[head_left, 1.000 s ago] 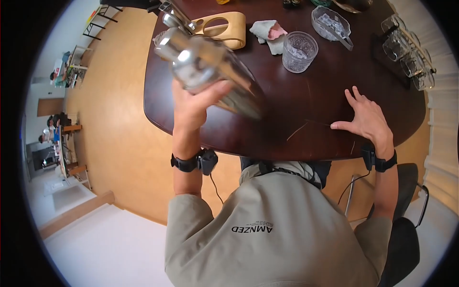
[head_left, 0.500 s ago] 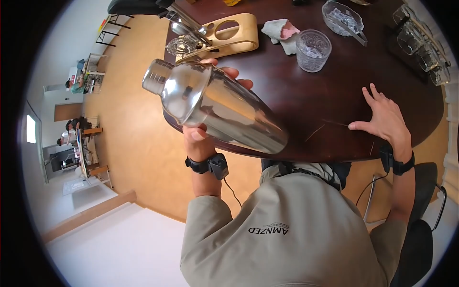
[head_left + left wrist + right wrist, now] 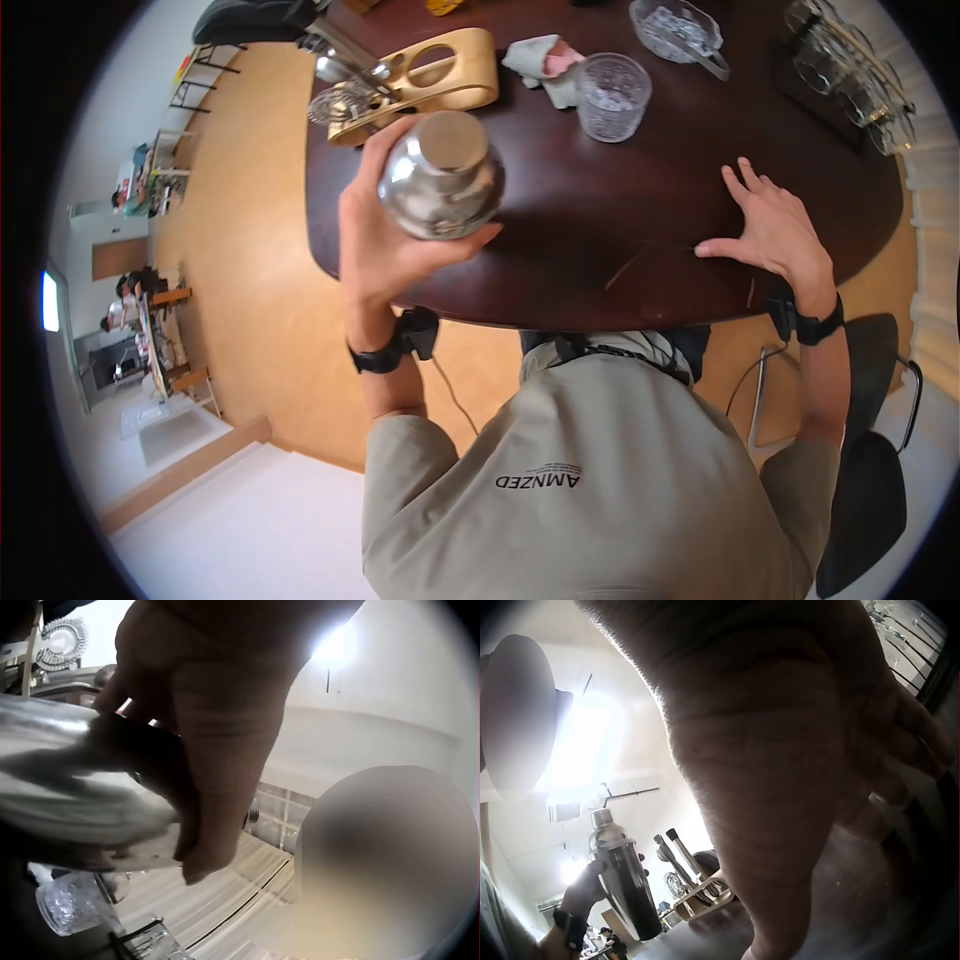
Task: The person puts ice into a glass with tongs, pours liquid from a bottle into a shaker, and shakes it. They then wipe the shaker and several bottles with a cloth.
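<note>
A shiny steel cocktail shaker (image 3: pixel 443 185) with its cap on is gripped in my left hand (image 3: pixel 372 240). Thumb and fingers wrap its sides, and its capped end points up towards the head camera. From the right wrist view, the shaker (image 3: pixel 628 889) stands slightly tilted above the table, cap uppermost. The left wrist view shows the shaker's body (image 3: pixel 67 780) close up, against the palm. My right hand (image 3: pixel 772 232) rests on the dark table (image 3: pixel 560 270) near its front edge, fingers straight and thumb spread out, holding nothing.
Beyond the shaker is a wooden stand (image 3: pixel 474 62) with bar tools and a coiled strainer (image 3: pixel 335 104). A folded cloth (image 3: pixel 532 60), a glass of ice (image 3: pixel 612 100) and an ice bowl with tongs (image 3: pixel 675 35) sit further back. A rack of glasses (image 3: pixel 850 78) stands far right.
The shaker was blurred in motion, then tilted with its cap to the left; now it is turned more upright, cap towards the head camera. My right hand stays in place.
</note>
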`<state>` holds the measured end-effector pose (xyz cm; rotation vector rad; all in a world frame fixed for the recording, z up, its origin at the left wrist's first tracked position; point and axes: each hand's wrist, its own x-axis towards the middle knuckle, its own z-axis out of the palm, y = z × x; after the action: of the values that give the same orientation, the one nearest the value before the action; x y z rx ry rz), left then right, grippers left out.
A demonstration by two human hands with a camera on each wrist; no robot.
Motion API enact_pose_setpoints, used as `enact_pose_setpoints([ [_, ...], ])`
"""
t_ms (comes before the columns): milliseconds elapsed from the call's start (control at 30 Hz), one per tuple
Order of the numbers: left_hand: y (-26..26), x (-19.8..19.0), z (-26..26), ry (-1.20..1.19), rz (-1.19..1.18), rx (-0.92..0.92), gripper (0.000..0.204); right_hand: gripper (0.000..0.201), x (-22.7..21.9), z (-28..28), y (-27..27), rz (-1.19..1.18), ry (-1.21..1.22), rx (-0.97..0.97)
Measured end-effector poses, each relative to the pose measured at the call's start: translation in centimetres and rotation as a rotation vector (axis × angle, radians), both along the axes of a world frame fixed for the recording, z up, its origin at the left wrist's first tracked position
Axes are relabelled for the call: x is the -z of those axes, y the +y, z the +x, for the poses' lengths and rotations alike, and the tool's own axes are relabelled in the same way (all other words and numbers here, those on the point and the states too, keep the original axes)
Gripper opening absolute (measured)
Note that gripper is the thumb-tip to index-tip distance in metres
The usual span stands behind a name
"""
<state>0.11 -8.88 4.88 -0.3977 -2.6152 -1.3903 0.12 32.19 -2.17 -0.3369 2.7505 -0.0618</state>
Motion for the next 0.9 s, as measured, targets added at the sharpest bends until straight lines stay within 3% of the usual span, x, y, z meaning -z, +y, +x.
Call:
enact_pose_setpoints([
  [33, -1.0, 0.3, -0.2, -0.083, 0.032, 0.126, 0.101, 0.128, 0.3, 0.1, 0.2, 0.015, -0.003, 0.022],
  [100, -1.8, 2.1, -0.3, -0.103, 0.588, 0.241, 0.105, 0.126, 1.0, 0.3, 0.5, 0.001, 0.055, -0.016],
  [167, -1.9, 2.1, 1.1, -0.289, 1.006, 0.225, 0.110, 0.126, 1.4, 0.4, 0.9, -0.005, 0.075, -0.011],
  [233, -2.8, 1.5, 0.8, -0.311, 0.993, 0.244, 0.111, 0.127, 1.1, 0.3, 0.7, -0.023, 0.051, -0.019],
  [300, -3.3, 1.1, 0.3, -0.019, 0.260, 0.149, 0.111, 0.128, 1.2, 0.3, 0.8, -0.002, 0.048, -0.020],
  [333, -3.2, 0.1, -0.1, 0.054, 0.042, 0.155, 0.109, 0.129, 1.2, 0.2, 0.8, -0.006, 0.035, -0.014],
  [367, -2.8, 0.2, 0.1, 0.055, 0.044, 0.156, 0.109, 0.129, 1.2, 0.2, 0.7, -0.014, 0.022, -0.011],
  [433, -1.9, 0.5, 0.8, -0.083, 0.711, 0.052, 0.102, 0.130, 1.2, 0.1, 0.7, -0.006, 0.025, -0.009],
  [500, -3.8, 1.0, 0.6, -0.124, 0.644, 0.069, 0.096, 0.130, 1.3, 0.3, 0.6, 0.001, 0.019, -0.005],
  [567, -4.0, 0.4, 0.9, -0.021, 0.006, -0.144, 0.098, 0.130, 1.2, 0.2, 0.7, 0.001, 0.028, -0.005],
  [600, -3.9, 0.6, 1.0, -0.019, 0.004, -0.150, 0.098, 0.130, 1.2, 0.2, 0.7, -0.001, 0.030, -0.010],
  [700, -2.3, 1.9, 0.6, -0.076, 0.746, 0.018, 0.096, 0.131, 1.2, 0.1, 0.7, -0.011, 0.022, -0.005],
  [733, -1.1, 1.6, 0.9, -0.146, 0.795, 0.038, 0.093, 0.130, 1.2, 0.1, 0.7, -0.006, 0.018, -0.002],
  [767, -1.3, 1.9, 0.7, -0.143, 0.793, 0.037, 0.093, 0.130, 1.1, 0.1, 0.7, 0.000, 0.016, -0.002],
  [833, -1.8, 2.7, 0.2, -0.026, 0.259, 0.079, 0.092, 0.130, 0.8, 0.1, 0.6, -0.004, 0.007, -0.001],
  [900, -1.5, 2.5, 0.3, -0.117, 0.168, 0.026, 0.089, 0.130, 0.6, 0.0, 0.4, -0.013, 0.006, -0.017],
])
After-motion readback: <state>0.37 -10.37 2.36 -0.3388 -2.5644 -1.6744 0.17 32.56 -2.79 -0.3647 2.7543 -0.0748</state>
